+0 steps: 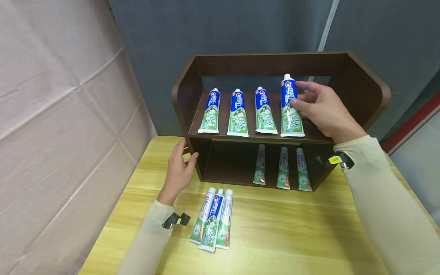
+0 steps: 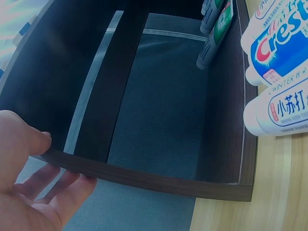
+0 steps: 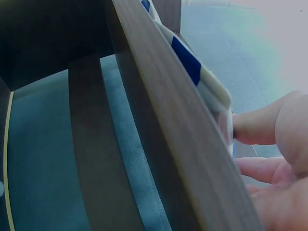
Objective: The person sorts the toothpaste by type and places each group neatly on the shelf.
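My right hand (image 1: 324,109) holds a blue-and-green Crest toothpaste tube (image 1: 290,109) between thumb and fingers. The tube lies cap-up at the right of a row of similar tubes on the upper tier of a dark brown two-tier shelf (image 1: 271,63). In the right wrist view the thumb and fingers (image 3: 262,120) meet the tube's edge, and a shelf board hides most of it. My left hand (image 1: 178,172) grips the shelf's left side panel (image 2: 144,180), thumb on one face and fingers on the other.
Three grey-green tubes (image 1: 283,168) lean in the lower tier, toward the right. In front, on the wooden table (image 1: 275,229), a Crest tube (image 1: 211,225) overlaps two white-and-green tubes (image 1: 225,221). A pale fabric wall (image 1: 68,114) stands left; a dark curtain (image 1: 223,26) hangs behind.
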Demonstrator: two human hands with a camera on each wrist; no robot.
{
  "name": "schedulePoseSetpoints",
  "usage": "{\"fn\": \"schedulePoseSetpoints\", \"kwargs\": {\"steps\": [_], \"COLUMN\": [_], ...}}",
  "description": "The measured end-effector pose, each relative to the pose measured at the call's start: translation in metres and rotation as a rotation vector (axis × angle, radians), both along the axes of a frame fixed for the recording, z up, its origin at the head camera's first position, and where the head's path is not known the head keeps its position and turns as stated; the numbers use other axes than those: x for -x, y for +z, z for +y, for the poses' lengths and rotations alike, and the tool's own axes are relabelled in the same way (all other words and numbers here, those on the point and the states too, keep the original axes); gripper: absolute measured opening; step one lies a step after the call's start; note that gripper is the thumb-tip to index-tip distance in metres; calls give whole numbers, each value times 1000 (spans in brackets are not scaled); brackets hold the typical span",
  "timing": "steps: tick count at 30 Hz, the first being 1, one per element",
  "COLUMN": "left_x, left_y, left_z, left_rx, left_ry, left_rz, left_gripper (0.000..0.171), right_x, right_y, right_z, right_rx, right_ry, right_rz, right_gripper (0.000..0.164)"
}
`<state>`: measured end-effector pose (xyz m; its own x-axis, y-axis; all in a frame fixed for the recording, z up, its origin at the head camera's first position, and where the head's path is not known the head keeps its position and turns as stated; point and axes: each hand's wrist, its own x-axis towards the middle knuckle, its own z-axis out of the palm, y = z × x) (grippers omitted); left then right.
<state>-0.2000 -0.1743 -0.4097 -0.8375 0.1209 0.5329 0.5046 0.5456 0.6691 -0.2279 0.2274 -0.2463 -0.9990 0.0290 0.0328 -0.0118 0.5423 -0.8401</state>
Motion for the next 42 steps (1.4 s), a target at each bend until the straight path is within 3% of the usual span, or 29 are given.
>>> {"fn": "schedulePoseSetpoints", "kwargs": {"steps": [7,22,42], "left_x": [0,0,2], "left_y": [-2,-1,-2], "left_z": [-1,-1,-1], "left_rx": [-5,-4,3], "left_ry": [-4,-2,-10], "left_rz": [8,3,15], "left_gripper": [53,53,54], "right_x": [4,7,3], "right_y": [-2,-5,-8], "right_z": [0,1,3], "right_rx": [-43,-168,-201], "right_ry": [5,2,-30], "right_rz": [-33,-9,62], "right_gripper": [73,70,61]}}
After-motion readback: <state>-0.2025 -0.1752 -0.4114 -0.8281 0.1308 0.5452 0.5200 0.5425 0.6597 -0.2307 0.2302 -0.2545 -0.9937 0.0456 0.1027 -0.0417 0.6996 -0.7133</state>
